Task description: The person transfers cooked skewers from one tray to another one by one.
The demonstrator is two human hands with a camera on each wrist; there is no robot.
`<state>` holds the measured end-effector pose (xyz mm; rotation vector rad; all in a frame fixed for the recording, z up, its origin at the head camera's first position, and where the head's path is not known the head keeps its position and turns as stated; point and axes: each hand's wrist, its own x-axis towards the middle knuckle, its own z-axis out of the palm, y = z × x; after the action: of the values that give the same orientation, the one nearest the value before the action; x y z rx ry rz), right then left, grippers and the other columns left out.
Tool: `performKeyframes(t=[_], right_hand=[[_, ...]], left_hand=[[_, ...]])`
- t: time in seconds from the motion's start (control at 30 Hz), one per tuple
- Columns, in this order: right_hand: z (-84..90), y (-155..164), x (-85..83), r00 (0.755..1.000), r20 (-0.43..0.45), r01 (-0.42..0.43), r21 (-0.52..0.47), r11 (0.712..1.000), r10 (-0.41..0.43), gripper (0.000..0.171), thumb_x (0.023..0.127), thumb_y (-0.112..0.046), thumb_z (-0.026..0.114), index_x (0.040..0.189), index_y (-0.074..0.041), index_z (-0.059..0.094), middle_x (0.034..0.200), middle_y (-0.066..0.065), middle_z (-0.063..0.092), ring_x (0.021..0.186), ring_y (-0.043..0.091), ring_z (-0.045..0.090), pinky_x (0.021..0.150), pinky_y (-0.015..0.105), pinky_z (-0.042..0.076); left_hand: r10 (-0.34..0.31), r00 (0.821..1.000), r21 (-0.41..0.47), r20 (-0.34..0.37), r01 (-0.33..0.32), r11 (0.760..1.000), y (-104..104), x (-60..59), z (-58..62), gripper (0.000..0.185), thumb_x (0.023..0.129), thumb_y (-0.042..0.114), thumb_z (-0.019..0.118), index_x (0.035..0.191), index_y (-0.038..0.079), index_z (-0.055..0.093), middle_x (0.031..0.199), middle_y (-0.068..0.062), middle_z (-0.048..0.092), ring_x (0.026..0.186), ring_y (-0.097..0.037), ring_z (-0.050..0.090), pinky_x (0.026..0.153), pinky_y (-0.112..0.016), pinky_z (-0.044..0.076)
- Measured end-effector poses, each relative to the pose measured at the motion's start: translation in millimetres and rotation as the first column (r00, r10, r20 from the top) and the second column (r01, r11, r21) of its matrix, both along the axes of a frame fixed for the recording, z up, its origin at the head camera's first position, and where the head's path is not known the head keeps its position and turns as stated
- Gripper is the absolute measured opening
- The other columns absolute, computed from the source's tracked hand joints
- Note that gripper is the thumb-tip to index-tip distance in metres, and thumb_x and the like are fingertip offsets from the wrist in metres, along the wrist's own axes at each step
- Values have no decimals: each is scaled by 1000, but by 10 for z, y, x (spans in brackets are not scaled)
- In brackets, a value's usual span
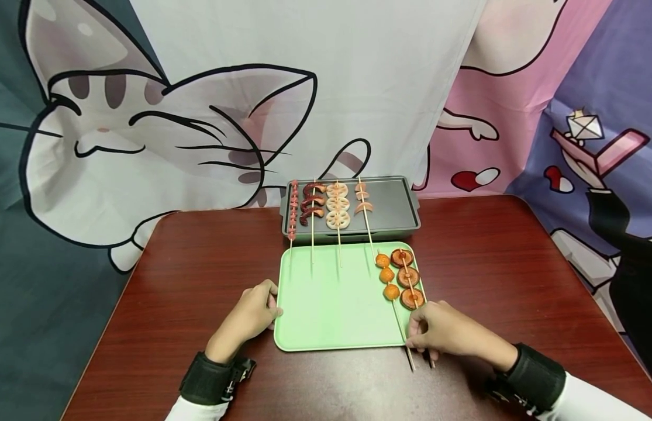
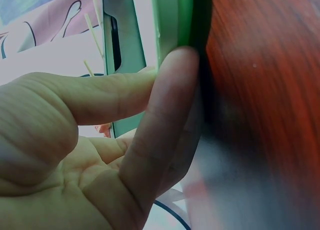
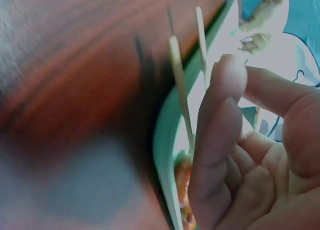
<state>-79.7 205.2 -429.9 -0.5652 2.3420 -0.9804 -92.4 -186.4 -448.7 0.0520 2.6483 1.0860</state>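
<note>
Left hand [image 1: 250,318] rests relaxed against green tray [image 1: 326,316]; right hand [image 1: 444,333] apparently pinches two skewer sticks [image 1: 410,356]

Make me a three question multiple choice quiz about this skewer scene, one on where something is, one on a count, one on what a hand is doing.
1. Where do the lotus root slices lie?
A. on the grey grill pan
B. on the green tray
C. on the bare table

2. How many skewers have their food on the green tray?
A. two
B. four
C. six

3. What is the left hand doing?
A. lifting a skewer
B. touching the tray's left edge
C. resting on the grill pan

Answers: 1 A, the slices sit on the pan behind the tray. 2 A, the orange balls and the round brown slices. 3 B, its fingertips meet the tray's rim, while the right hand is at the skewer sticks.
</note>
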Motion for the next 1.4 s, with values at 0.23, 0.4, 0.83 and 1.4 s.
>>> performKeyframes(t=[0.23,0.4,0.83,1.4], right_hand=[[76,52,-148,992,-129,-12,-21,1000,9,11,90,-17,80,83,-21,72,68,-10,67,58,2,60,54,20,48],[107,61,-257,984,-177,1,-66,998,-13,5,92,-16,78,96,-13,75,82,-12,72,76,-2,63,68,19,52],[38,-8,-621,990,47,143,-295,945,-135,40,98,-18,72,127,8,65,116,20,74,103,14,72,85,21,57],[-29,-128,-1089,870,478,382,-499,778,-120,55,109,-18,53,147,19,38,139,25,61,121,20,68,106,33,52]], left_hand=[[4,1000,0,5,-4,1000,4,2,-4,29,91,-5,73,115,-4,57,78,-8,56,55,-18,62,57,-30,52],[4,1000,5,5,-4,1000,4,0,-11,28,91,-5,73,114,-4,57,78,-8,56,55,-18,62,57,-30,53],[0,1000,6,-2,0,1000,-2,-3,-6,28,91,-5,72,114,-4,57,78,-7,56,54,-18,62,56,-29,51],[-3,1000,28,-20,4,1000,-3,18,12,27,90,-8,71,113,-6,57,78,-8,55,53,-17,63,54,-29,54]])
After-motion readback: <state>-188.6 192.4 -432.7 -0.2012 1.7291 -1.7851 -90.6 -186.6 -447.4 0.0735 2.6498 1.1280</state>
